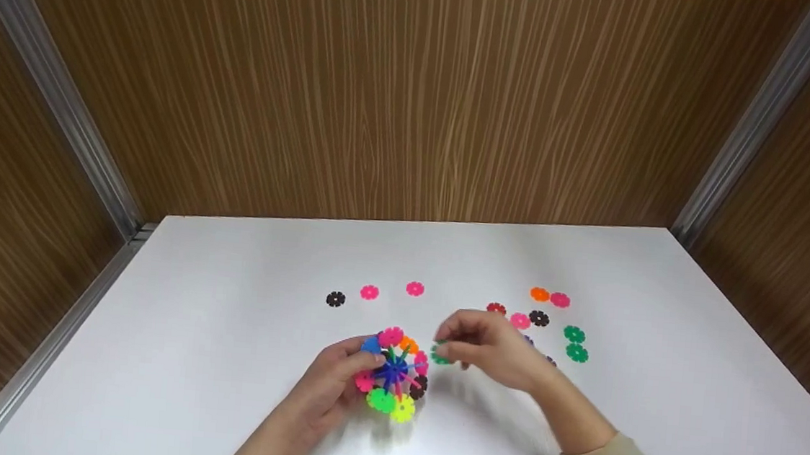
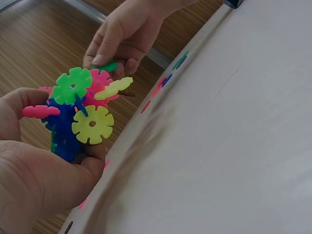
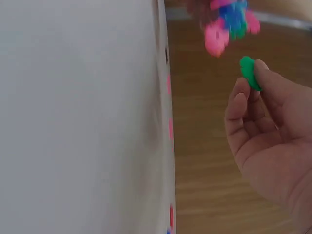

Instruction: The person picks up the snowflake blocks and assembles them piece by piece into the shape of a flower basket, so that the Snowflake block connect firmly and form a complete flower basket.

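Observation:
My left hand (image 1: pixel 335 377) grips a round cluster of interlocking notched plastic discs (image 2: pixel 66 127), with thumb and fingers around its blue core. Pink, orange, yellow, bright green and dark discs stick out around that core like petals. Between the thumb and fingers of my right hand (image 1: pixel 493 350) is a single green notched disc (image 3: pixel 249 73), just to the right of the cluster and apart from it in the head view. Both hands are raised above the white table (image 1: pixel 226 300).
Loose discs lie flat behind the hands: a black one (image 1: pixel 336 299) and two pink ones (image 1: pixel 369 293) at the left. At the right is a scattered group with an orange disc (image 1: pixel 540 294) and two green discs (image 1: pixel 576 352). Wood-grain panels (image 1: pixel 415 98) enclose the table.

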### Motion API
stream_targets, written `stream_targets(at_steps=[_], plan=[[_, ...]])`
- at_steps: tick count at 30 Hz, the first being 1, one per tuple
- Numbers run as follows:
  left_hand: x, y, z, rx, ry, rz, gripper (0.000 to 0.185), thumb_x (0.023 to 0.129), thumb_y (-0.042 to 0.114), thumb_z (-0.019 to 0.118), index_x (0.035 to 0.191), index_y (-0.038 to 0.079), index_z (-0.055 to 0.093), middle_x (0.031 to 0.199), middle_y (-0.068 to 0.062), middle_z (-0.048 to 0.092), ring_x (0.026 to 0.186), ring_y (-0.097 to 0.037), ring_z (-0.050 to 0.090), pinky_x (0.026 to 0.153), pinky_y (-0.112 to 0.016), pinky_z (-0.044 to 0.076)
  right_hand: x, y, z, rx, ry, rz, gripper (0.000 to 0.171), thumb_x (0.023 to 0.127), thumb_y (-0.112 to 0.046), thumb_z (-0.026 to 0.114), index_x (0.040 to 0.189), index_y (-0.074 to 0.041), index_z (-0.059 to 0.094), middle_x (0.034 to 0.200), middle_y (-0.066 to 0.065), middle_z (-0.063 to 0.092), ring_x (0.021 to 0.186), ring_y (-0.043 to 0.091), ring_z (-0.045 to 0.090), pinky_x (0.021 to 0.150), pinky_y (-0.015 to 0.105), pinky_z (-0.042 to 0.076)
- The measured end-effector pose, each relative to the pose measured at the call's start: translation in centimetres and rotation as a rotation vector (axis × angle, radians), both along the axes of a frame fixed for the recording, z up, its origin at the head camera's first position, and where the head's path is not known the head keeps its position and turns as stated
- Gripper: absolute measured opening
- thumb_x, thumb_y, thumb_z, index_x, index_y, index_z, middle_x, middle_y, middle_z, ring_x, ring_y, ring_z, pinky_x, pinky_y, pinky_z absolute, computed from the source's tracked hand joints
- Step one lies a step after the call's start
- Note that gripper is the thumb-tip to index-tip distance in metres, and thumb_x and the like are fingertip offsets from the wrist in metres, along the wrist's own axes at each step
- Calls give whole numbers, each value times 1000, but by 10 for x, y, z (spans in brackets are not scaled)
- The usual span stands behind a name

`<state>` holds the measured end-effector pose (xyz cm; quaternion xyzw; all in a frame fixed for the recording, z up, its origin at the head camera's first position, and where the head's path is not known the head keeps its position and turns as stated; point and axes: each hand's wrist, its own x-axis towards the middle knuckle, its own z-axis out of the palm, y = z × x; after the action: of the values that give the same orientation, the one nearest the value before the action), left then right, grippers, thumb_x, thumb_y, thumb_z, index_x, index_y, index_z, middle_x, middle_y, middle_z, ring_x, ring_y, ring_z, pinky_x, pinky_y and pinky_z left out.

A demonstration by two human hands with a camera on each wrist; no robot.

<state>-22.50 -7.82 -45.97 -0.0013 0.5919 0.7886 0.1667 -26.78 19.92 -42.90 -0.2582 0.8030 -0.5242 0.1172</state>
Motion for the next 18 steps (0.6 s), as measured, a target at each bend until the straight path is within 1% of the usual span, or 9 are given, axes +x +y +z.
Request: stream_targets(at_steps=[3,8,11,13,16,18], plan=[[1,-1,1,22,-12,9,56,93,17,74,141,-7,57,127,-13,72,114,-24,69,108,-41,51,2,-21,-1,-65,-6,5,18,100,-17,77,112,-4,74,98,8,75,86,25,70,71,29,61],[1,-1,0,47,-1,-2,53,91,12,71,138,-7,55,128,-15,69,114,-24,67,107,-37,53,4,-31,-6,-145,-19,-21,18,101,-12,75,112,2,72,96,13,75,83,22,72,70,29,62],[2,0,-1,55,12,-25,50,90,10,71,134,-7,54,126,-16,68,113,-24,67,106,-36,52,5,-33,-8,-180,-37,-20,16,101,-9,74,112,2,73,96,14,75,81,20,73,73,30,64],[2,0,-1,47,20,-34,51,90,10,73,133,-6,53,125,-17,68,113,-24,67,107,-36,51,5,-35,-9,-194,-48,-2,16,101,-9,73,113,1,73,96,15,75,80,20,73,76,32,64],[1,2,-2,15,31,-36,54,92,12,77,135,-7,51,128,-18,66,115,-24,67,108,-35,51,5,-35,-8,-192,-52,47,18,103,-9,71,118,0,74,101,16,75,82,20,73,81,34,64],[1,3,-2,-16,41,-28,55,92,13,78,135,-8,52,128,-18,66,115,-24,66,107,-33,52,5,-34,-6,-179,-43,61,20,104,-8,69,122,-2,74,106,14,76,85,20,72,82,33,63]])
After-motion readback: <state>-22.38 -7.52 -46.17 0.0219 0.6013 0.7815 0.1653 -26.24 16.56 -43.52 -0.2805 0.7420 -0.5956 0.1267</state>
